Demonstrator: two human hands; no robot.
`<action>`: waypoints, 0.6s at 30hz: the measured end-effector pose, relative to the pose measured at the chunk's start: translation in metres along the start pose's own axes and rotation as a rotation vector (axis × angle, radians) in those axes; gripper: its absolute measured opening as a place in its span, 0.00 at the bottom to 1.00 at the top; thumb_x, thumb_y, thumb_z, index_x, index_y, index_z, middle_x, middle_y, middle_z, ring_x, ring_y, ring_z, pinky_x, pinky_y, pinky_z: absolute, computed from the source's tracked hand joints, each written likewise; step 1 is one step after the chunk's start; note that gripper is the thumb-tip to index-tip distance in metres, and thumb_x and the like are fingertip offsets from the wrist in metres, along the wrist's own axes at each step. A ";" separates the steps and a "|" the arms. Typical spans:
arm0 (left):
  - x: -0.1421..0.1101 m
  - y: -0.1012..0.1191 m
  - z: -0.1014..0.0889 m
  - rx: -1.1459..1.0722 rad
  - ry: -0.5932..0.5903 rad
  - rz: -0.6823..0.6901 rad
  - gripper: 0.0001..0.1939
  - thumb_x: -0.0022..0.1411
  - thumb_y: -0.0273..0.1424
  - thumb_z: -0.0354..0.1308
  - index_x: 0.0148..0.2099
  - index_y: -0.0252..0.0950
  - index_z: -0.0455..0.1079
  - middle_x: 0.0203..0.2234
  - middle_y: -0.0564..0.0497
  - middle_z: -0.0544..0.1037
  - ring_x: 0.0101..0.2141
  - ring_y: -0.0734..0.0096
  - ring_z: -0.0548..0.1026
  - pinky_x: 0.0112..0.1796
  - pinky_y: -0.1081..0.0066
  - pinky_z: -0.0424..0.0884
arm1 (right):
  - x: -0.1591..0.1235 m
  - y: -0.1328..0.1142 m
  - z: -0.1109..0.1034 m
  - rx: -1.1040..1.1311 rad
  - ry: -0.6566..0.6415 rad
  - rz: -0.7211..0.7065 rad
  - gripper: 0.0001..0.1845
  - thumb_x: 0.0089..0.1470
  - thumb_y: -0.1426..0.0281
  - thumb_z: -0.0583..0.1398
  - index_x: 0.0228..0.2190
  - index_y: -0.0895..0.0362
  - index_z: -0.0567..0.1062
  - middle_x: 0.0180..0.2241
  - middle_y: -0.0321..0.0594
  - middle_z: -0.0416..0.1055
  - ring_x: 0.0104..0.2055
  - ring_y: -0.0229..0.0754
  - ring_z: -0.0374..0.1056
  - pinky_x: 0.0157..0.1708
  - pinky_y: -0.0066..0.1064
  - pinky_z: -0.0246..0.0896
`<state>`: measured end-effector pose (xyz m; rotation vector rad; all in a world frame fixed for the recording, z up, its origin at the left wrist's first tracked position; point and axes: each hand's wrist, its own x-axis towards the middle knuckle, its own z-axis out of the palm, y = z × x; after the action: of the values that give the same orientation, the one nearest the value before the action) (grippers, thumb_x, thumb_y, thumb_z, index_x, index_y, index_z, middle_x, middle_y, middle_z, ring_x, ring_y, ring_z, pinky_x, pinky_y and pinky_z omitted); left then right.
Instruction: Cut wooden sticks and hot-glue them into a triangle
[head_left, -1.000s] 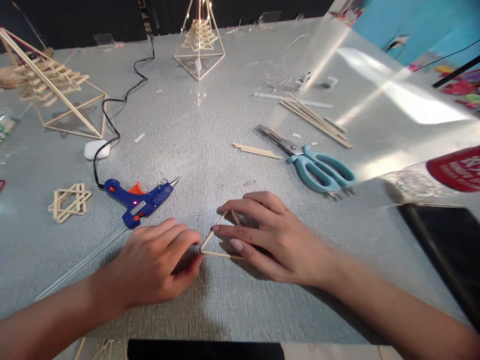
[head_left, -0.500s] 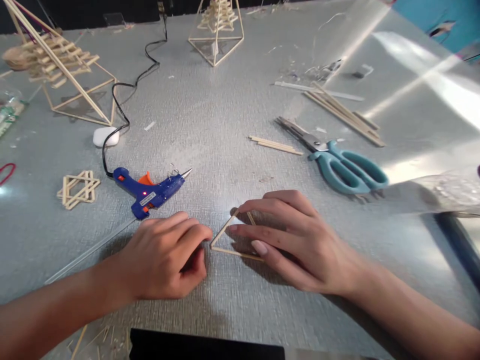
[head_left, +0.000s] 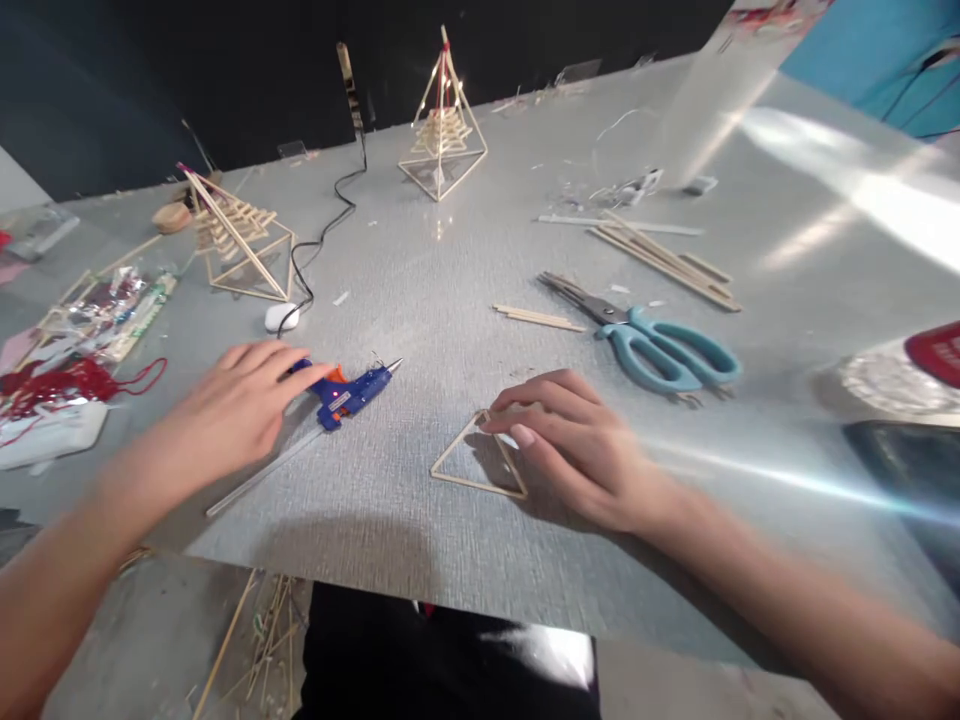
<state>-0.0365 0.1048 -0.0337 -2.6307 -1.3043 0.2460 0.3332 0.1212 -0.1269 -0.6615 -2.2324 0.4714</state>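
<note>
A small triangle of thin wooden sticks [head_left: 476, 487] lies flat on the grey table. My right hand [head_left: 581, 450] has its fingertips on the triangle's far corner and right side, holding it against the surface. To the left, my left hand [head_left: 240, 405] reaches over the rear of a blue hot glue gun [head_left: 349, 395], fingers extended and apart, with no grip on it visible. A red light glows on the gun, and a clear glue stick [head_left: 262, 475] sticks out of its back. The small stick star cannot be seen now, and my left hand covers that area.
Blue-handled scissors [head_left: 667, 350] lie right of centre, near short sticks [head_left: 536, 318] and longer sticks [head_left: 664, 262]. Two stick pyramids [head_left: 442, 155] stand farther back. A black cord [head_left: 330, 235] crosses behind the glue gun. Red yarn [head_left: 56, 390] is at left.
My left hand has left the triangle's side and moved left to the glue gun, its fingers opening out. My right hand stays on the triangle. The view has tilted up and shifted.
</note>
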 end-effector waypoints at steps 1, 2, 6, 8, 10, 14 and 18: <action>0.002 -0.005 0.003 -0.006 -0.014 0.027 0.34 0.60 0.19 0.50 0.67 0.43 0.60 0.57 0.44 0.72 0.57 0.51 0.69 0.53 0.54 0.66 | 0.000 0.001 0.000 0.005 0.010 0.000 0.15 0.65 0.75 0.53 0.47 0.52 0.76 0.45 0.45 0.74 0.47 0.46 0.68 0.48 0.47 0.65; 0.005 -0.009 0.006 -0.001 -0.048 0.053 0.34 0.61 0.19 0.50 0.68 0.43 0.59 0.57 0.45 0.72 0.56 0.53 0.70 0.53 0.55 0.66 | 0.000 0.002 0.000 0.009 0.023 0.000 0.15 0.65 0.75 0.53 0.47 0.52 0.76 0.45 0.44 0.75 0.47 0.46 0.68 0.48 0.47 0.65; 0.016 -0.009 0.017 0.070 -0.086 0.070 0.29 0.65 0.19 0.48 0.66 0.39 0.61 0.51 0.44 0.76 0.51 0.58 0.72 0.50 0.60 0.67 | -0.001 0.004 0.001 0.026 0.066 0.009 0.15 0.67 0.73 0.52 0.45 0.53 0.78 0.44 0.45 0.75 0.47 0.46 0.68 0.49 0.46 0.64; 0.019 -0.007 0.020 0.101 -0.065 0.078 0.27 0.66 0.20 0.48 0.65 0.38 0.62 0.49 0.44 0.76 0.49 0.59 0.73 0.48 0.62 0.67 | -0.001 0.005 0.000 0.036 0.075 0.021 0.15 0.68 0.72 0.52 0.43 0.55 0.79 0.43 0.45 0.75 0.46 0.45 0.68 0.49 0.45 0.63; 0.022 -0.005 0.021 0.129 -0.044 0.077 0.27 0.65 0.20 0.48 0.64 0.38 0.63 0.46 0.44 0.77 0.47 0.61 0.74 0.44 0.66 0.67 | 0.000 0.004 0.000 0.047 0.082 0.030 0.16 0.68 0.72 0.51 0.42 0.56 0.79 0.43 0.45 0.75 0.46 0.44 0.68 0.49 0.44 0.62; 0.024 -0.004 0.020 0.191 -0.036 0.050 0.23 0.62 0.21 0.50 0.58 0.38 0.68 0.39 0.46 0.77 0.40 0.63 0.75 0.34 0.70 0.66 | 0.001 0.001 -0.002 0.063 0.096 0.031 0.16 0.68 0.72 0.51 0.40 0.58 0.80 0.41 0.45 0.75 0.44 0.44 0.68 0.49 0.42 0.62; 0.024 -0.010 0.020 0.166 0.114 0.044 0.21 0.59 0.24 0.52 0.54 0.36 0.70 0.38 0.45 0.79 0.42 0.58 0.76 0.37 0.66 0.71 | 0.000 0.001 -0.005 0.062 0.118 0.035 0.17 0.68 0.71 0.51 0.39 0.57 0.80 0.41 0.45 0.76 0.44 0.44 0.68 0.48 0.42 0.62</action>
<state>-0.0346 0.1315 -0.0524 -2.4962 -1.1396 0.1982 0.3368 0.1230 -0.1241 -0.6792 -2.0898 0.5037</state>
